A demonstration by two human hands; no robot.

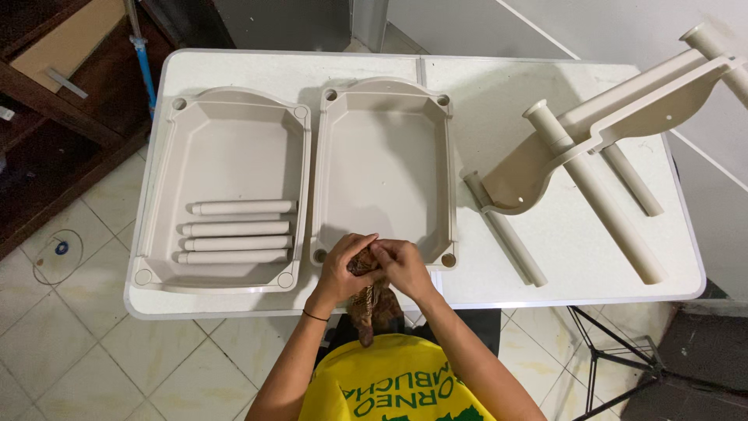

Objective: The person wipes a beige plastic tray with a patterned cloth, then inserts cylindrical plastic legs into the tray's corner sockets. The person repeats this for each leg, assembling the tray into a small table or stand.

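Observation:
My left hand [344, 269] and my right hand [402, 267] meet at the near edge of the white table [499, 86], both closed around a brown patterned cloth [372, 306] that hangs down toward my lap. They hover over the near rim of the middle beige plastic tray [383, 109], which holds nothing. To the left lies a second beige tray [226, 125] with several beige tubes [238, 231] lying side by side in it.
A partly assembled beige shelf piece [600, 129] with tubes fitted in it lies tilted on the right side of the table. Loose tubes [505, 228] rest beside it. A dark wooden shelf [54, 117] stands on the left, over tiled floor.

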